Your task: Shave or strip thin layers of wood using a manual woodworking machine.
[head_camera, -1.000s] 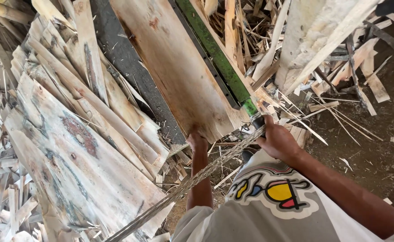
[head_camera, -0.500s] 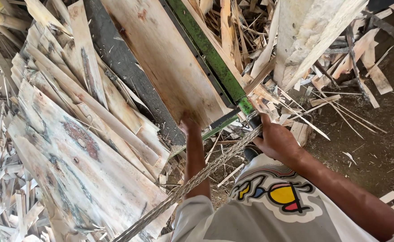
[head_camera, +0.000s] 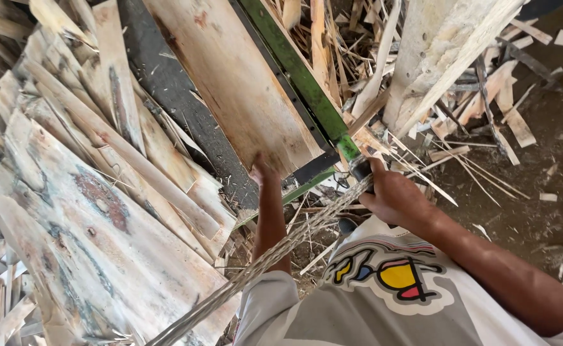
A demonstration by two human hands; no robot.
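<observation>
Head view: the left hand [head_camera: 263,173] presses its fingers on the near edge of a pale wooden sheet [head_camera: 230,77] at frame centre. The right hand [head_camera: 390,195] is clamped on a dark handle [head_camera: 360,168] by the green metal rail [head_camera: 297,77]. A twisted cable [head_camera: 256,269] crosses in front; stacked veneer sheets [head_camera: 89,211] fill the left.

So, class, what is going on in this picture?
A person stands at a green machine frame among heaps of wood offcuts. The left hand touches the near edge of a wide thin wood sheet lying on the machine bed. The right hand grips a dark handle at the frame's near end. A twisted cable runs slanting past the person's arm. Piled wood slabs lie beside the person.
</observation>
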